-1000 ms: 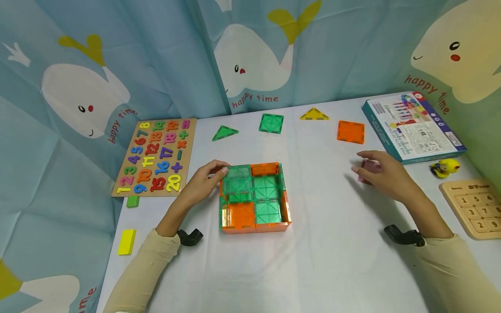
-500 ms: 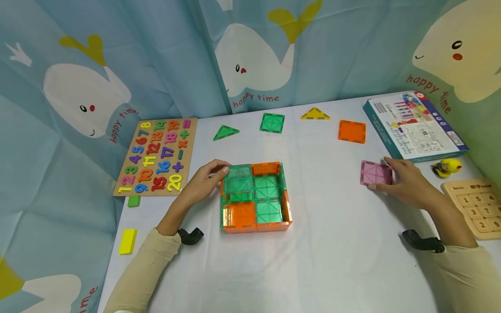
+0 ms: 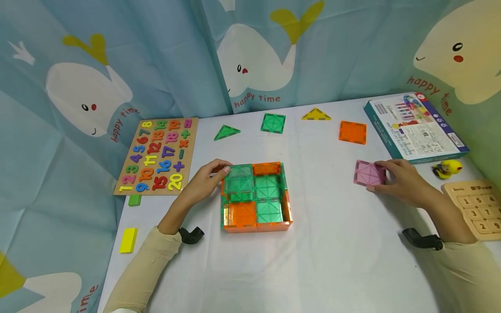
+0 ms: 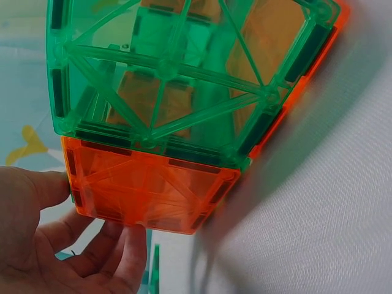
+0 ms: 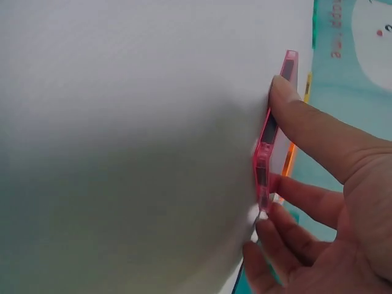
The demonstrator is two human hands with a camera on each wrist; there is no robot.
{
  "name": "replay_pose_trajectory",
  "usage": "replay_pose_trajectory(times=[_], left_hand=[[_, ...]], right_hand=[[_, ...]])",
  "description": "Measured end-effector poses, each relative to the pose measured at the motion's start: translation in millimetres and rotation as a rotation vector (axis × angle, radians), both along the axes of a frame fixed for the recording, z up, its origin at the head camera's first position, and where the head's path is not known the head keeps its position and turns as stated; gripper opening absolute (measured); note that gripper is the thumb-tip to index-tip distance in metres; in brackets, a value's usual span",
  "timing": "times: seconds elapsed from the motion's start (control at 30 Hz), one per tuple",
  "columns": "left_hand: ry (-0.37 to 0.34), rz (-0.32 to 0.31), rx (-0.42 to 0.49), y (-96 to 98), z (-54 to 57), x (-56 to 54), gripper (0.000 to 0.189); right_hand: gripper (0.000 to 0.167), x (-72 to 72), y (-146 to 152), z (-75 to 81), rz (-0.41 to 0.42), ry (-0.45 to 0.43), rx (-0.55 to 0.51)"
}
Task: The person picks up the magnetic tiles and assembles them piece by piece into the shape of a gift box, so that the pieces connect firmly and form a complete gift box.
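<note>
A low open box of clear magnetic tiles [image 3: 273, 227], green and orange, stands mid-table. One green tile [image 3: 238, 179] lies over its back left corner. My left hand [image 3: 204, 181] grips that corner, thumb at the top edge. In the left wrist view, the fingers [image 4: 131, 257] curl against an orange side tile [image 4: 150, 190]. Well to the right, my right hand [image 3: 403, 180] pinches a pink square magnetic tile [image 3: 369, 173] by its edges. The right wrist view shows this pink tile [image 5: 264, 156] nearly edge-on, close over the white table, between thumb and fingers.
Along the back lie a green triangle tile [image 3: 226, 132], a green square tile [image 3: 273, 123], a yellow triangle tile [image 3: 316, 114] and an orange square tile [image 3: 352, 132]. A number board [image 3: 188, 174] is left; a flat box [image 3: 419, 126], yellow duck [image 3: 447, 168] and wooden number board [image 3: 475, 208] are right.
My right hand has taken the pink tile by its edges, drawn back right with it, then shifted slightly left. My left hand stays at the box corner.
</note>
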State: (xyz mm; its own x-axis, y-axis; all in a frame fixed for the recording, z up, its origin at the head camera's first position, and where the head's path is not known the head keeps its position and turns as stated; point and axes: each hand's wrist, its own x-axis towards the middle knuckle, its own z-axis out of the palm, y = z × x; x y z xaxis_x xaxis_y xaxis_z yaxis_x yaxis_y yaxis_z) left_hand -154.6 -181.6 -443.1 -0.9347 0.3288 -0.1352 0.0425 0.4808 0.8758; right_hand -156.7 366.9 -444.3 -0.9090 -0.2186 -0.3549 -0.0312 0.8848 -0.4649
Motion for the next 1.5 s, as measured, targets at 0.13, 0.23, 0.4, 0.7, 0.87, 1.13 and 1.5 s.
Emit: replay_pose_trajectory(times=[0.13, 0.23, 0.4, 0.7, 0.87, 1.13, 1.5], left_hand=[[0.01, -0.004, -0.005, 0.0, -0.2, -0.1, 0.036], [0.01, -0.007, -0.004, 0.2, -1.0, -0.4, 0.036], [0.002, -0.01, 0.004, 0.9, -2.2, -0.9, 0.037], [0.0, -0.008, 0.002, 1.6, -2.6, -1.8, 0.036], [0.004, -0.009, 0.006, 1.4, -0.9, -1.5, 0.034], [-0.008, -0.013, 0.009, 2.3, -1.0, -2.3, 0.035], [-0.005, 0.0, 0.001, 0.3, -0.2, -1.5, 0.035]], right_hand=[[0.09, -9.4, -17.3, -2.6, 0.005, 0.017, -0.007], [0.088, -14.5, -38.7, 0.0, 0.019, 0.027, -0.031], [0.083, -15.5, -88.0, 14.8, 0.072, 0.097, -0.134], [0.078, -11.6, -165.6, 42.2, 0.208, 0.245, -0.251], [0.074, -11.5, -193.4, 44.1, 0.331, 0.275, -0.256], [0.07, -10.7, -216.8, 40.6, 0.424, 0.322, -0.225], [0.072, -7.8, -225.0, 34.7, 0.43, 0.363, -0.211]])
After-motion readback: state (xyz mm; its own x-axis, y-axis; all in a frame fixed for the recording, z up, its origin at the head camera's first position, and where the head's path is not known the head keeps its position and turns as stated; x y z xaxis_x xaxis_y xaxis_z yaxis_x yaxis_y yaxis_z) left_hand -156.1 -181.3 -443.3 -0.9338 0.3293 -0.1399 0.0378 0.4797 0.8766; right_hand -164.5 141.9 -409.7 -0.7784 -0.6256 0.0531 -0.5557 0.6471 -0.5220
